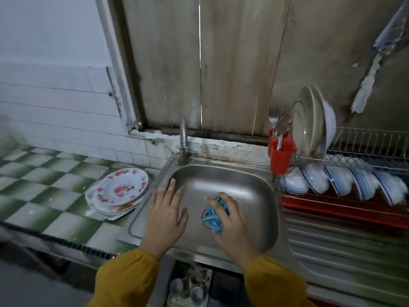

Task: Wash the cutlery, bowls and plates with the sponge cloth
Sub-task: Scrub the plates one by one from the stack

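sleeves (126,280): mustard, two, at the bottom edge of the frame.
left hand (168,214): lower centre, over the near-left wall of the sink (221,173); fingers (171,187) straight and spread, holding nothing.
right hand (230,224): just beside it toward frame right, over the drain; fingers curled round the blue sponge cloth (213,214), which was bunched in the grip.
stack of plates (119,191): floral, round, face up, flat on the checked surface (44,185) just beside the sink's frame-left rim.
relation noted: the stack lay to frame left of the free left hand, clearly nearer it than the cloth hand; judged the left hand's reach.
rack (365,138), frame right: upright plates (312,120), bowls (340,182), red cutlery holder (280,156).
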The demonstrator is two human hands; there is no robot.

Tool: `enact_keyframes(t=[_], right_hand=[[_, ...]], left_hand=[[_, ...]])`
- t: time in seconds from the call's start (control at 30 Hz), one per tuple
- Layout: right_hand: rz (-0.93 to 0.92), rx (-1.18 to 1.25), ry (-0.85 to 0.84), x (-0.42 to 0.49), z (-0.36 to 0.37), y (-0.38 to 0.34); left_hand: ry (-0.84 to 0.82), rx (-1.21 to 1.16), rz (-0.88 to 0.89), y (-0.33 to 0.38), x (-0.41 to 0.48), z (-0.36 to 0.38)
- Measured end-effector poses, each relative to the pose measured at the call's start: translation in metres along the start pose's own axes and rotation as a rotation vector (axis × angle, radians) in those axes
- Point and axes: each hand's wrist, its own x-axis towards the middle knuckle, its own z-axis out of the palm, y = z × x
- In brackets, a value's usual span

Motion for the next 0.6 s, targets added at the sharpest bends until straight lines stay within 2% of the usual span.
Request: enact_keyframes(t=[0.2, 0.47, 0.6], right_hand=[[-0.056, 0.038, -0.110, 0.030, 0.059, -0.044], [0.044, 0.152, -0.281, 0.100, 0.141, -0.091], [0.079, 0.140, -0.375, 0.148, 0.182, -0.114]], left_hand=[[-0.189, 0.127, -0.160, -0.081, -0.011, 0.002], [-0.302, 0.100, -0.288, -0.197, 0.005, 0.034], [-0.444, 0.068, -0.343, -0.260, 0.022, 0.053]])
